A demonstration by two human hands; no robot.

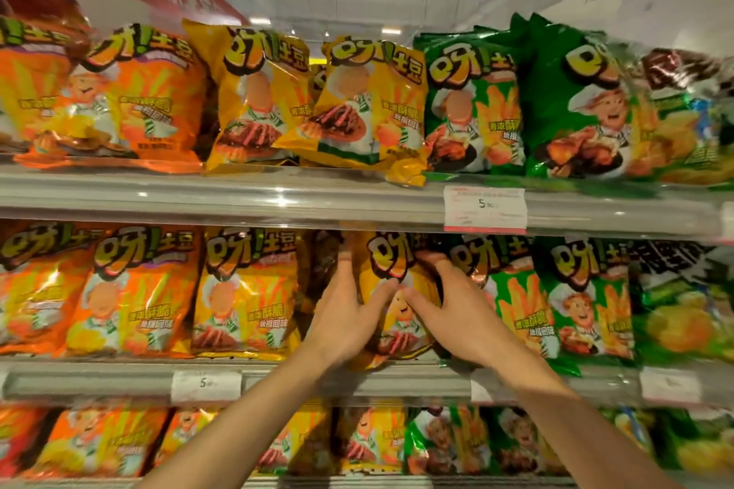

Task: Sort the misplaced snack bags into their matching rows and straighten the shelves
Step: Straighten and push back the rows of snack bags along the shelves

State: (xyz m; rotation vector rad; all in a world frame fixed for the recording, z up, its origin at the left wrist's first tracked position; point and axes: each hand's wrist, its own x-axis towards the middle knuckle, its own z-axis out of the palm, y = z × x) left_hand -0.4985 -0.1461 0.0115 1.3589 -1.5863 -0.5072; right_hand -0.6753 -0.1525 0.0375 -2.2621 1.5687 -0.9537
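From the head camera, both hands are on one yellow snack bag (391,290) standing on the middle shelf (119,377). The left hand (345,314) lies against the bag's left edge, fingers straight and pointing up along its side, thumb pressed across the front. The right hand (456,314) cups the bag's right side, its thumb laid over the front so that the two thumb tips nearly meet; its fingers reach round behind the bag, and how far they curl there is hard to see. So the bag is clamped between the two hands, one flat, one wrapped.

Left of this bag there is a dark gap and then another yellow bag (246,290), with orange bags (135,290) beyond it. Just right of the held bag stand green bags (520,302). Above it, on the top shelf (238,195), two yellow bags (369,107) lean crookedly, and a white price tag (485,208) hangs on that shelf's front rail, up and to the right of the held bag
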